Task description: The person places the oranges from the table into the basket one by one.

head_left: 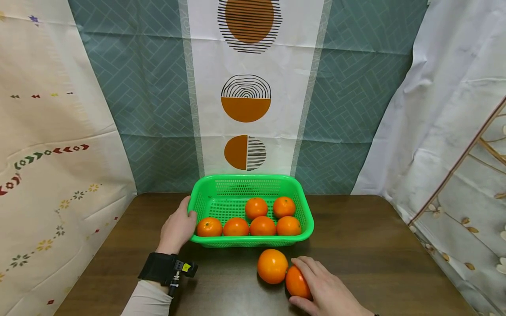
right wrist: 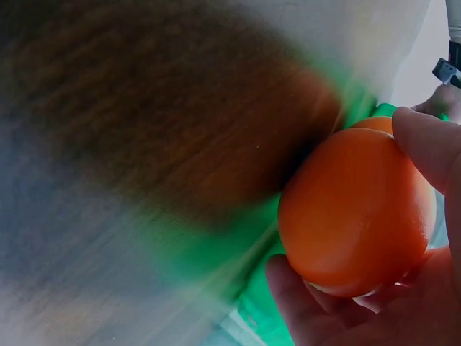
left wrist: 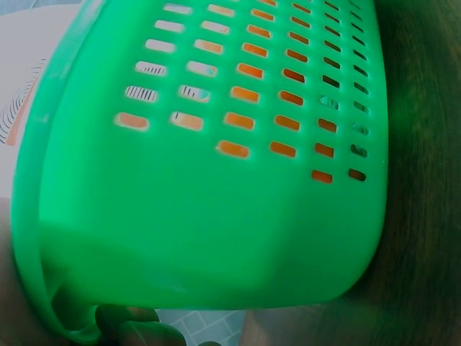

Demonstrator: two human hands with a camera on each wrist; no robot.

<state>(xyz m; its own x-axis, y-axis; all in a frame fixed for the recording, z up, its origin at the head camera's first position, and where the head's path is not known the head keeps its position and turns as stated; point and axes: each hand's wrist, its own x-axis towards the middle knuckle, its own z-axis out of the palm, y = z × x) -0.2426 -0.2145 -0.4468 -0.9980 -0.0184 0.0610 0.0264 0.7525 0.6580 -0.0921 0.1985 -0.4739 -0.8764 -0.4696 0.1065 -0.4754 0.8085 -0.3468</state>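
My left hand (head_left: 178, 227) grips the left rim of a green plastic basket (head_left: 249, 240), its thumb over the edge. In the left wrist view the slotted basket wall (left wrist: 180, 223) fills most of the frame, and fingertips (left wrist: 148, 333) curl at the rim. My right hand (head_left: 326, 287) holds an orange (head_left: 297, 283) on the table in front of the basket, fingers over its top and thumb at the near side. The right wrist view shows that orange (right wrist: 356, 213) between thumb and fingers. Right beside it lies a second orange (head_left: 272, 266).
Several oranges (head_left: 236, 227) sit in the basket, mostly along its front wall and right side. The dark wooden table (head_left: 356, 245) ends at a patterned cloth backdrop (head_left: 158, 109). Light cloths (head_left: 454, 131) hang at both sides.
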